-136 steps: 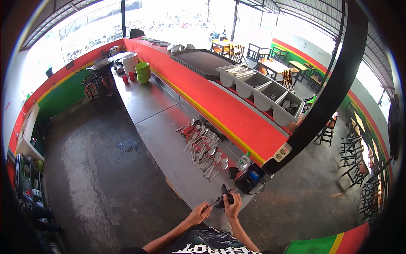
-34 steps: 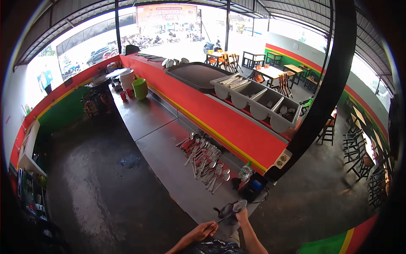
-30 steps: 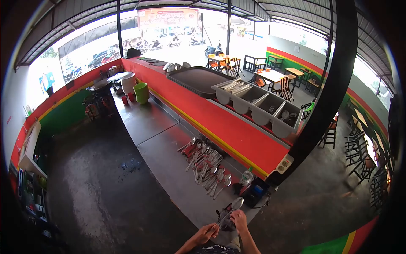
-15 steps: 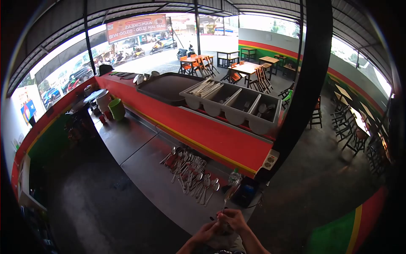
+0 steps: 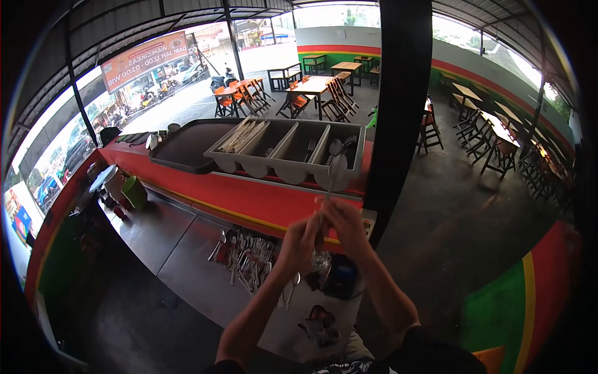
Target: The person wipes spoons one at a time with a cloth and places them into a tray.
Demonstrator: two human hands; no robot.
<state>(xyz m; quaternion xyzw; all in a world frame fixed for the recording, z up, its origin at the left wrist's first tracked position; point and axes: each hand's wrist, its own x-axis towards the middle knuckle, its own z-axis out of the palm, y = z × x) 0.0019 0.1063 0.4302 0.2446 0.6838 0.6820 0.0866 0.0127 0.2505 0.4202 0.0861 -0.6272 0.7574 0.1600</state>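
Over steel counter (image 5: 187, 274), left hand (image 5: 299, 242) and right hand (image 5: 346, 225) clasp shiny upright spoon (image 5: 332, 173).

The spoon (image 5: 335, 169) is motion-blurred, its lower handle hidden between the left hand (image 5: 299, 242) and right hand (image 5: 346, 223).

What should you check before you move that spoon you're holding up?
1. Grip on the spoon: ok, left hand and right hand both hold its handle.
2. Spoon clean: cannot tell, it is blurred.
3. Cloth out of the hands: ok, it lies on the worktop.
4. Tray has a place for spoons: ok, other spoons lie in its right end compartment.
5. Spoon over the tray: cannot tell, it only overlaps the front wall in the picture.
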